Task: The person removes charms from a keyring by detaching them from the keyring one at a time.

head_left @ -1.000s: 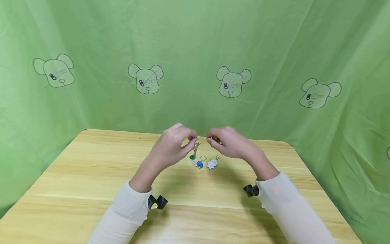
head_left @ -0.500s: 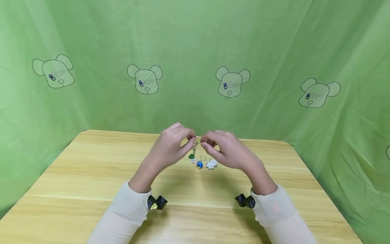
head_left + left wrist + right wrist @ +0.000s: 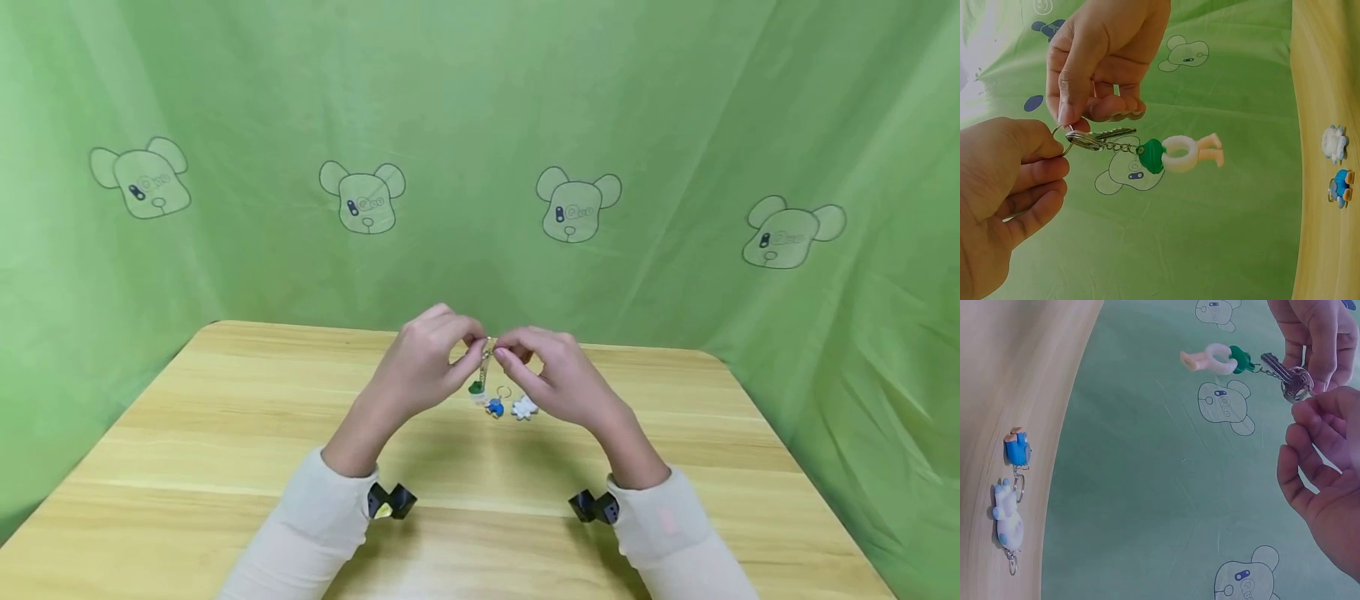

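Between both hands, a metal key ring [image 3: 1057, 132] is held up above the table. My left hand [image 3: 431, 354] pinches one side of it between thumb and forefinger. Thumb and fingertips of my right hand [image 3: 558, 371] pinch at the ring from the other side, close against the left fingertips. A silver key [image 3: 1116, 132] hangs from the ring. Beside the key, a short chain carries a figurine charm [image 3: 1151, 156] with a green top, a white ring-shaped middle and peach legs. The fingertips partly hide the ring in the head view.
On the wooden table [image 3: 262, 417] below the hands lie a blue figurine keychain [image 3: 495, 407] and a white one [image 3: 524, 407], side by side. A green curtain [image 3: 480, 100] with bear-head outlines stands behind the table's far edge.
My right hand has moved left, from apart to right at the key ring, and now pinches there. The left hand has stayed nearly in place, holding the ring.
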Demonstrator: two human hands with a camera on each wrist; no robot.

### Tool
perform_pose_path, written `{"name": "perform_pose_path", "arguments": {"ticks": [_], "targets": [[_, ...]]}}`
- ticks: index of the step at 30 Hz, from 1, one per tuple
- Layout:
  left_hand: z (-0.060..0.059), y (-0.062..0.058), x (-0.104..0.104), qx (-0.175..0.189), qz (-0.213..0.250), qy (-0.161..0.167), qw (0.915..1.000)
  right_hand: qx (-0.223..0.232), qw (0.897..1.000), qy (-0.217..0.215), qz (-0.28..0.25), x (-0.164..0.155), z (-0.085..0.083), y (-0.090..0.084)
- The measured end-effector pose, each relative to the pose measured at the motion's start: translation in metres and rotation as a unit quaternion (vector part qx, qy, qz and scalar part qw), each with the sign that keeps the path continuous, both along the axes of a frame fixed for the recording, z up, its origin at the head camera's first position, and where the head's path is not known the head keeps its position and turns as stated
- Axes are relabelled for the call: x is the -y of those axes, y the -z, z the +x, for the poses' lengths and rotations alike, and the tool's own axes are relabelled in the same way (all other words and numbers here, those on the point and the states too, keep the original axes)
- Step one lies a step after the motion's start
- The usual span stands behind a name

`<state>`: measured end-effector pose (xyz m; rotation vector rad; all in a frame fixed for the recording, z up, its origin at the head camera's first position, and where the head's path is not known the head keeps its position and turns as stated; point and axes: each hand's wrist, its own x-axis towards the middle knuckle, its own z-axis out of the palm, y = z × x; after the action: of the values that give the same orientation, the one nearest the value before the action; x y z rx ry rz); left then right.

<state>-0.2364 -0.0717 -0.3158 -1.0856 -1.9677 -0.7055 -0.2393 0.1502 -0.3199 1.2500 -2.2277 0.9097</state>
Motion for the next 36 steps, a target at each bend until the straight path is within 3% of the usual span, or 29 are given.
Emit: {"name": "perform_pose_path", "arguments": {"ticks": [13,16,23,36], "targets": [[0.002,0.001,-0.003,0.015,0.014,0.015,0.9997,0.023,0.997,0.011,-0.067,0.002,-0.002,0.007],[0.002,0.001,-0.003,0.016,0.013,0.019,0.9996,0.052,0.994,0.022,-0.089,0.003,0.000,0.006],[0.002,-0.002,0.001,0.004,0.013,0.046,0.9989,0.197,0.968,0.028,-0.151,-0.002,0.004,0.000],[-0.003,-0.002,0.001,-0.068,-0.012,0.084,0.9940,0.282,0.945,0.005,-0.163,-0.008,0.005,-0.005]]}}
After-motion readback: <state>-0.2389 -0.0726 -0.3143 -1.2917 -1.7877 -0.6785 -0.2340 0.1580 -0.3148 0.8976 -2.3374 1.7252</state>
